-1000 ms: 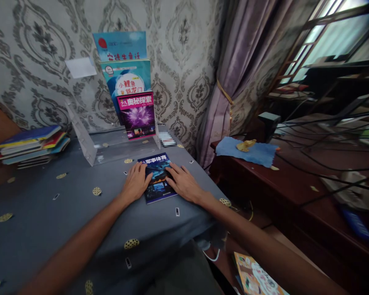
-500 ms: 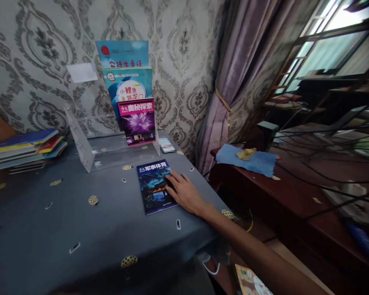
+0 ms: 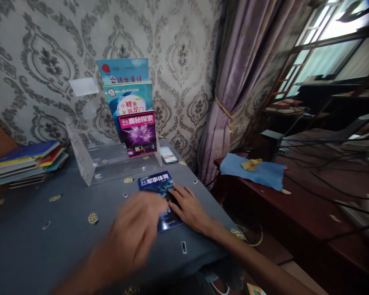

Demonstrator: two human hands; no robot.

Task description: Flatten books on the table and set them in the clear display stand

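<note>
The dark-blue, rectangular paper booklet (image 3: 155,179) lies flat on the grey-blue, cloth-covered surface (image 3: 64,237), in front of the clear, angular plastic stand (image 3: 85,166). The right hand (image 3: 192,209) rests unclenched, fingers spread over the booklet's right side. The left hand (image 3: 137,229) is blurred before its lower left part, fingers seemingly curled; whether it grips or touches anything, I cannot tell. Light, flat pressure from the right fingers should steady the booklet, while gentle left-hand contact near the edge would likely avoid creasing the cover.
</note>
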